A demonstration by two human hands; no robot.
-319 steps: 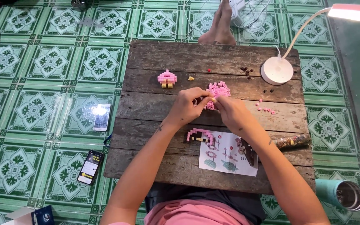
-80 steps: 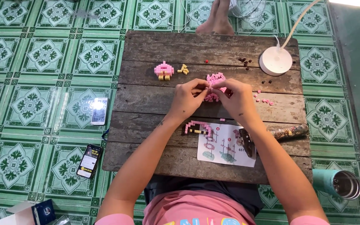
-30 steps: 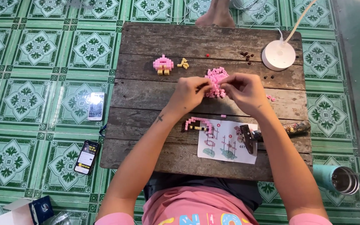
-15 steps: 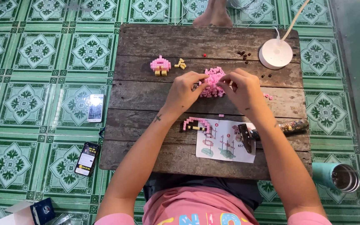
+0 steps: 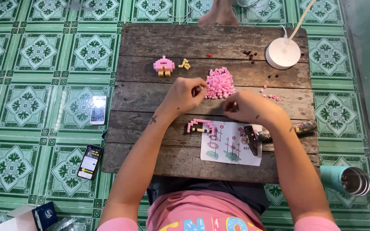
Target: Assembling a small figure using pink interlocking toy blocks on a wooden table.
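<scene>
Hands moved apart | pink brick pile [image 5: 219, 83] just R of left hand [image 5: 187, 92] | right hand [image 5: 247, 107] below pile | both curled, grip unclear

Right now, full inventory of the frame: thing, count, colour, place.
wooden table: 1, weathered brown, centre
pink brick pile: 1, pink, mid table
small built figure: 1, pink and yellow, far left of table
loose yellow bricks: a few, beside the figure
dark bricks: a few, far edge near the lamp
curved brick piece: 1, pink, at the sheet's left edge
instruction sheet: 1, white, near edge
lamp base: 1, white, far right corner
phones: 2, on the green tiled floor at left
tumbler: 1, teal, floor at right
left hand: at the pile's left edge
right hand: closed, right of the pile
</scene>
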